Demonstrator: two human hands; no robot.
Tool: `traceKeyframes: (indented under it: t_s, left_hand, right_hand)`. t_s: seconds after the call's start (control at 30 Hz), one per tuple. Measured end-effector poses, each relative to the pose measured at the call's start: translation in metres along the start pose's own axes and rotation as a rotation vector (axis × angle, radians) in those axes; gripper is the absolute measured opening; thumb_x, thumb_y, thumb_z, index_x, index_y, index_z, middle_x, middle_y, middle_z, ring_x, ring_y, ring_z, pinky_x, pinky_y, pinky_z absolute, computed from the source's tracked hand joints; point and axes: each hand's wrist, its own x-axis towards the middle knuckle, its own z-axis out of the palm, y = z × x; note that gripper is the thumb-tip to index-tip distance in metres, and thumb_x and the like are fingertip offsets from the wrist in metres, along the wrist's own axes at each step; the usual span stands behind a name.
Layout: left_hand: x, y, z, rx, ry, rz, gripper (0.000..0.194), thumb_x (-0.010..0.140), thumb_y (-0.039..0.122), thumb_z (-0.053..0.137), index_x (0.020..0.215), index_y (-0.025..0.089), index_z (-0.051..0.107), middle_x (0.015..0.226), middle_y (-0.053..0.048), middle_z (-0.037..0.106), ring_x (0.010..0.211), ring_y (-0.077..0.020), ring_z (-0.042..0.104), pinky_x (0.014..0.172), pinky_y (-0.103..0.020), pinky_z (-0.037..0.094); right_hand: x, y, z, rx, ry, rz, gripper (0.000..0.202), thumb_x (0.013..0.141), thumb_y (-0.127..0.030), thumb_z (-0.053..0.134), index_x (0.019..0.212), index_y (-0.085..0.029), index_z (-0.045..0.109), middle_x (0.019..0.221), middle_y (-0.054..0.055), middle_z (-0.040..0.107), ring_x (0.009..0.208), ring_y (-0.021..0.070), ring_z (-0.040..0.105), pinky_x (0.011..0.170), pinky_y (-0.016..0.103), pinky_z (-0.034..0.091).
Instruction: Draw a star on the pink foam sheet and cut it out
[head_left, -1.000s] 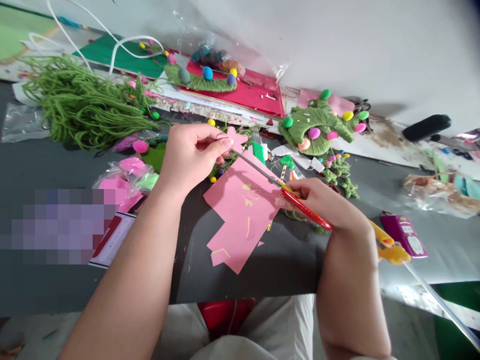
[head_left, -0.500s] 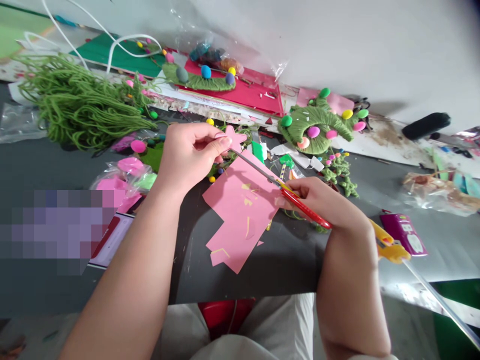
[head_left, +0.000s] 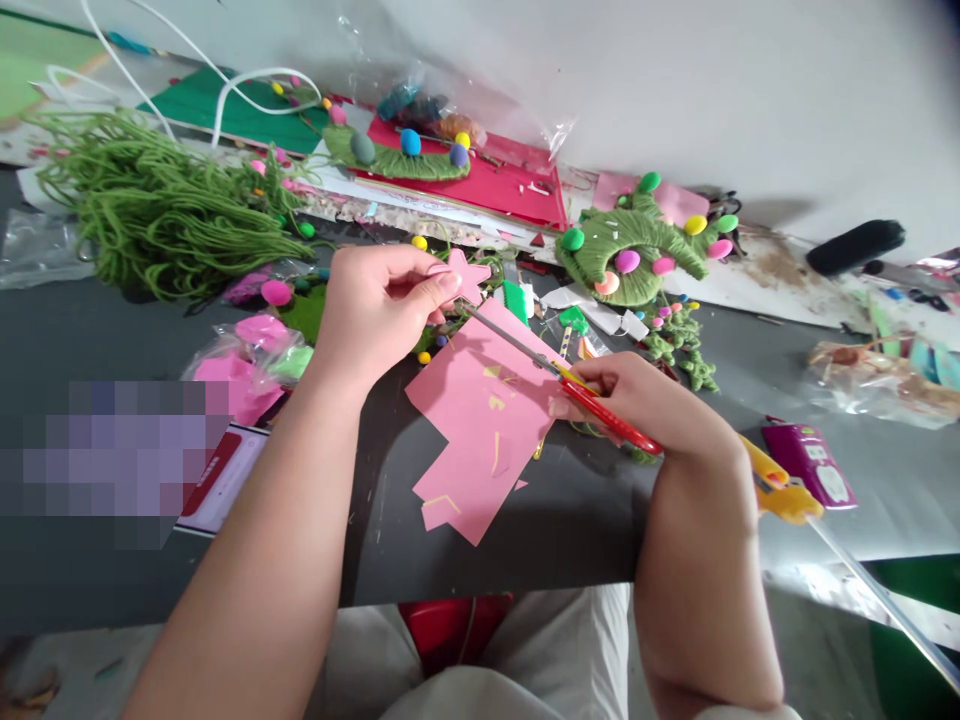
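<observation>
My left hand (head_left: 394,310) pinches a small pink star cutout (head_left: 471,275) between thumb and fingers. Red-handled scissors (head_left: 611,415) are in my right hand (head_left: 637,405), their blades pointing up and left to the star's lower edge. Whether the blade tips touch the star, I cannot tell. Below both hands a pink sheet (head_left: 480,470) with notched edges lies on the dark table (head_left: 570,540). Thin yellowish scraps and a small pink triangle lie on and beside the sheet.
Green yarn (head_left: 172,210) is heaped at the left. Green wrapped shapes with coloured balls (head_left: 637,250) stand at the back, near a red board (head_left: 517,190). A yellow glue gun (head_left: 787,500) and a purple box (head_left: 810,465) are at right, a phone (head_left: 225,480) at left.
Almost nothing differs. The star has tilted very slightly between my left fingers, and the scissors have shifted a little to the left.
</observation>
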Motion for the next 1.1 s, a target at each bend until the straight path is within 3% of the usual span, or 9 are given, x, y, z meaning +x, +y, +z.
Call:
traceKeyframes:
  t_s: [0.23, 0.33, 0.47, 0.53, 0.67, 0.8, 0.97, 1.1]
  left_hand:
    - [0.002, -0.004, 0.004, -0.046, 0.129, -0.015, 0.016, 0.085, 0.033, 0.086, 0.075, 0.023, 0.078, 0.066, 0.000, 0.072, 0.055, -0.0131, 0.067, 0.053, -0.026, 0.054]
    - [0.001, -0.003, 0.013, -0.154, 0.238, -0.011, 0.019, 0.085, 0.037, 0.086, 0.078, 0.022, 0.077, 0.066, 0.001, 0.072, 0.055, -0.0110, 0.066, 0.053, -0.023, 0.055]
    - [-0.008, 0.005, 0.036, -0.352, 0.330, -0.098, 0.021, 0.087, 0.038, 0.084, 0.078, 0.022, 0.074, 0.071, 0.001, 0.074, 0.055, -0.0092, 0.065, 0.056, -0.021, 0.056]
    - [-0.016, 0.012, 0.051, -0.456, 0.322, -0.184, 0.022, 0.086, 0.038, 0.085, 0.079, 0.021, 0.074, 0.074, 0.001, 0.075, 0.058, -0.0099, 0.067, 0.058, -0.022, 0.058]
    - [-0.031, 0.025, 0.071, -0.410, 0.248, -0.183, 0.026, 0.088, 0.041, 0.084, 0.082, 0.018, 0.074, 0.075, -0.001, 0.074, 0.062, -0.0115, 0.070, 0.065, -0.024, 0.060]
    - [-0.038, 0.028, 0.077, -0.337, 0.168, -0.160, 0.029, 0.089, 0.044, 0.083, 0.083, 0.018, 0.073, 0.073, -0.001, 0.074, 0.064, -0.0125, 0.071, 0.064, -0.023, 0.058]
    - [-0.042, 0.025, 0.081, -0.232, 0.119, -0.091, 0.025, 0.092, 0.038, 0.079, 0.080, 0.019, 0.071, 0.070, 0.001, 0.070, 0.063, -0.0118, 0.068, 0.060, -0.021, 0.055]
    - [-0.044, 0.023, 0.082, -0.240, 0.096, -0.122, 0.022, 0.093, 0.038, 0.077, 0.084, 0.019, 0.071, 0.071, 0.000, 0.071, 0.064, -0.0138, 0.070, 0.061, -0.023, 0.057]
  right_hand:
    - [-0.001, 0.003, -0.002, -0.053, 0.024, 0.009, 0.053, 0.079, -0.060, 0.085, 0.066, -0.019, 0.053, 0.066, -0.004, 0.033, 0.061, 0.0102, 0.026, 0.051, 0.027, 0.019]
    - [0.001, 0.003, -0.001, -0.018, 0.144, 0.030, 0.057, 0.076, -0.059, 0.088, 0.064, -0.020, 0.047, 0.063, -0.006, 0.035, 0.057, 0.0085, 0.028, 0.049, 0.026, 0.021]
    - [0.014, -0.001, 0.013, 0.344, 0.350, -0.004, 0.053, 0.081, -0.060, 0.083, 0.067, -0.022, 0.049, 0.052, -0.005, 0.047, 0.046, 0.0086, 0.038, 0.044, 0.026, 0.027]
    - [0.023, -0.007, 0.024, 0.610, 0.523, -0.122, 0.048, 0.078, -0.057, 0.087, 0.073, -0.022, 0.054, 0.057, -0.002, 0.059, 0.048, 0.0107, 0.048, 0.043, 0.026, 0.030]
    - [0.036, -0.016, 0.043, 0.980, 0.599, -0.308, 0.048, 0.070, -0.042, 0.095, 0.084, -0.024, 0.053, 0.086, 0.003, 0.076, 0.056, 0.0113, 0.058, 0.046, 0.025, 0.038]
    - [0.038, -0.020, 0.054, 0.983, 0.611, -0.338, 0.047, 0.070, -0.037, 0.097, 0.082, -0.023, 0.053, 0.094, 0.003, 0.078, 0.051, 0.0071, 0.051, 0.045, 0.025, 0.038]
    - [0.039, -0.024, 0.060, 1.029, 0.644, -0.305, 0.049, 0.066, -0.033, 0.099, 0.081, -0.022, 0.053, 0.068, -0.005, 0.067, 0.048, 0.0064, 0.050, 0.044, 0.022, 0.039]
    - [0.042, -0.022, 0.059, 1.064, 0.661, -0.333, 0.047, 0.067, -0.027, 0.097, 0.081, -0.022, 0.052, 0.068, -0.007, 0.065, 0.048, 0.0066, 0.054, 0.045, 0.022, 0.043]
